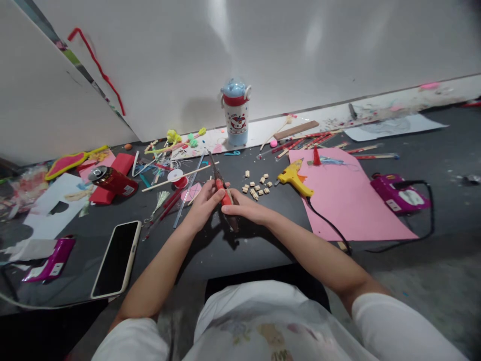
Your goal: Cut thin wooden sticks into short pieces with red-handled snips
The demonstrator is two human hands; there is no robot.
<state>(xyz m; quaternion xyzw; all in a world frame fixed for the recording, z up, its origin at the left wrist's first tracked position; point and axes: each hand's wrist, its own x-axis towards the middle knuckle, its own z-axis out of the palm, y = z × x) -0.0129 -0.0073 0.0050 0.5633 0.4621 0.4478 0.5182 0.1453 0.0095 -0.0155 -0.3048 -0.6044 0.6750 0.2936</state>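
In front of my body, both hands are closed around a long, dark, narrow red-handled tool [226, 196] that looks blade-like at its far end; its exact kind is unclear. My left hand [207, 204] grips it from the left, thumb on the red part. From the other side, my right hand [246, 206] has its thumb laid along it. Just beyond my right hand lies a group of small pale wooden pieces [256, 189] on the dark table. A thin wooden stick [176, 178] crosses a white-and-red spool [178, 176] left of my hands.
A yellow glue gun [295, 179] rests on pink paper [349, 210] at the right, near a purple power strip [400, 194]. A bottle [236, 118] stands at the back. To the left are a phone [116, 260], a tilted red can [114, 181] and another purple power strip [56, 259].
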